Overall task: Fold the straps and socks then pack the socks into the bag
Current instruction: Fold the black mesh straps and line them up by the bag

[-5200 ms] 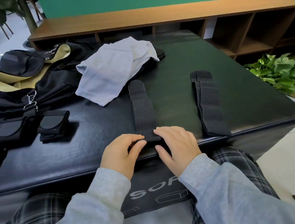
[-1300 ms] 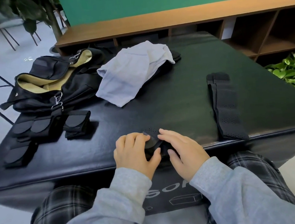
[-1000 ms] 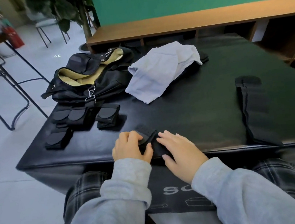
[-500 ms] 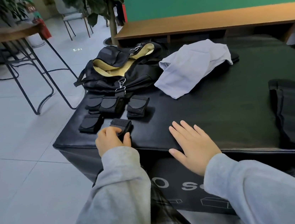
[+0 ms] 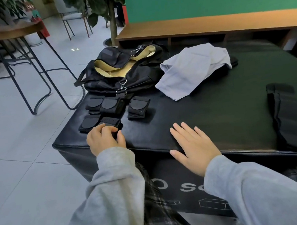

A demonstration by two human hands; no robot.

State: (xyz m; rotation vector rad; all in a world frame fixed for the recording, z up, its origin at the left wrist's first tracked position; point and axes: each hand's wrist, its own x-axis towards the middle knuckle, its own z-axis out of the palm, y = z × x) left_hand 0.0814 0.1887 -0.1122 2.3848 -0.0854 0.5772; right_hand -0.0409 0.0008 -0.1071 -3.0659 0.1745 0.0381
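The folded strap (image 5: 111, 121) sits under your left hand (image 5: 105, 138), near the front left corner of the black table (image 5: 210, 116). Your fingers curl over it and your thumb pinches its near side, so it stays folded and does not spring open. You are putting it just beside the other folded straps (image 5: 113, 107), which lie in a little group in front of the bag (image 5: 120, 72). I think you keep them together there so they are easy to grab when it is time to pack. Your right hand (image 5: 193, 146) lies flat on the table near the front edge, fingers straight and a bit spread, holding nothing. It looks like it is just resting there to keep you steady while you lean to the left. One long strap (image 5: 279, 115) is not folded yet. It lies far off on the right side, and its near end hangs over the front edge, so it could slip off if you bump it. The bag is open at the top, with its pale inside showing, ready for things to go in. A light grey cloth (image 5: 193, 69) lies just beside the bag, and something dark peeks out from under it. The folded strap is close to the table's left edge, so do not push it further that way. The middle of the table has lots of free room for the next fold.
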